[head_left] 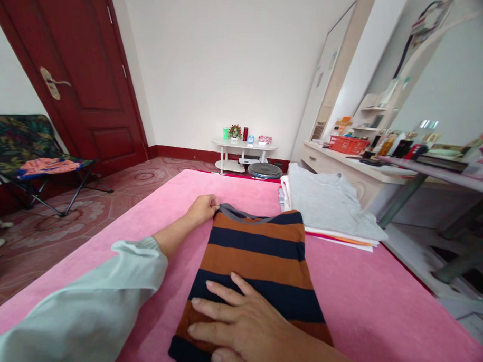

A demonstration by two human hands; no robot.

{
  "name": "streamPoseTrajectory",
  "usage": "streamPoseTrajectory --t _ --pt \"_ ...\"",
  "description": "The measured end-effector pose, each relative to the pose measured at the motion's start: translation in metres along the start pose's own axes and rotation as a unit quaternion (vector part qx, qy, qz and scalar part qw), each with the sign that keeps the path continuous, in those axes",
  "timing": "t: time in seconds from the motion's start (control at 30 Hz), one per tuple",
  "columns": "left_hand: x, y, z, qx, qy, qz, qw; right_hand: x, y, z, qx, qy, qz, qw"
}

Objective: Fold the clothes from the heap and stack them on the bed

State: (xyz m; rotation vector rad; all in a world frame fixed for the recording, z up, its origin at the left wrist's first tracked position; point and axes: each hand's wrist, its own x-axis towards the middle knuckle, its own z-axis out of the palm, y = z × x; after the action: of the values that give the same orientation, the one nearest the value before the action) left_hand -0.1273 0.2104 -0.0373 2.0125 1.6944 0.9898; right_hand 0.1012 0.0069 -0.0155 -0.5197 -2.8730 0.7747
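A brown and navy striped shirt (pixel 263 249) lies on the pink bedspread (pixel 162 300), its sides folded in to a narrow panel and its grey collar at the far end. At the shirt's far left corner, my left hand (pixel 205 207) pinches the fabric by the collar. My right hand (pixel 246 323) rests flat on the near part of the shirt with fingers spread. Just right of the shirt's far end is a stack of folded clothes, topped by a light grey T-shirt (pixel 325 199).
A small white table (pixel 244 145) holding several small items stands against the far wall. On the right, a dresser (pixel 344 161) carries a red basket (pixel 348 144) and bottles. At the left, a folding chair (pixel 22 136) with clothing on it stands by the red door (pixel 75 76).
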Motion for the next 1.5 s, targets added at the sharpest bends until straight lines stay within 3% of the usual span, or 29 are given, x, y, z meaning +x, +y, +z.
streamPoseTrajectory --t 0.1,0.23,0.4,0.57,0.63,0.77,0.93,1.1,1.37,1.5 --pt "-0.01 0.003 0.005 0.031 0.035 -0.006 0.999 0.0 0.0 0.001 0.008 -0.001 0.002 1.0" --pt "-0.032 0.025 0.002 0.038 0.097 0.014 0.994 -0.001 0.0 0.002 0.007 0.015 0.005 1.0" --pt "-0.066 0.052 0.014 0.03 0.007 0.128 0.991 -0.001 0.001 0.01 0.004 0.089 0.036 0.995" --pt "-0.076 0.049 0.029 0.049 -0.035 0.18 0.982 0.0 0.017 0.007 -0.042 0.219 0.102 0.97" --pt "-0.076 0.046 0.03 0.049 -0.045 0.19 0.979 0.0 0.031 -0.003 -0.079 0.215 0.139 0.964" --pt "-0.078 0.043 0.029 0.106 -0.067 0.212 0.969 -0.003 0.067 -0.022 -0.146 0.144 0.226 0.952" --pt "-0.074 0.031 0.03 0.181 -0.116 0.149 0.965 -0.007 0.108 -0.026 -0.207 0.173 0.339 0.902" --pt "-0.063 0.015 0.028 0.208 -0.125 0.071 0.968 -0.003 0.121 -0.027 -0.225 0.185 0.434 0.852" --pt "-0.069 0.015 0.026 0.24 -0.127 0.078 0.959 -0.004 0.12 -0.025 -0.234 0.181 0.44 0.848" --pt "-0.064 0.035 0.015 0.269 -0.123 0.055 0.954 0.0 0.1 -0.028 -0.206 0.145 0.462 0.85"
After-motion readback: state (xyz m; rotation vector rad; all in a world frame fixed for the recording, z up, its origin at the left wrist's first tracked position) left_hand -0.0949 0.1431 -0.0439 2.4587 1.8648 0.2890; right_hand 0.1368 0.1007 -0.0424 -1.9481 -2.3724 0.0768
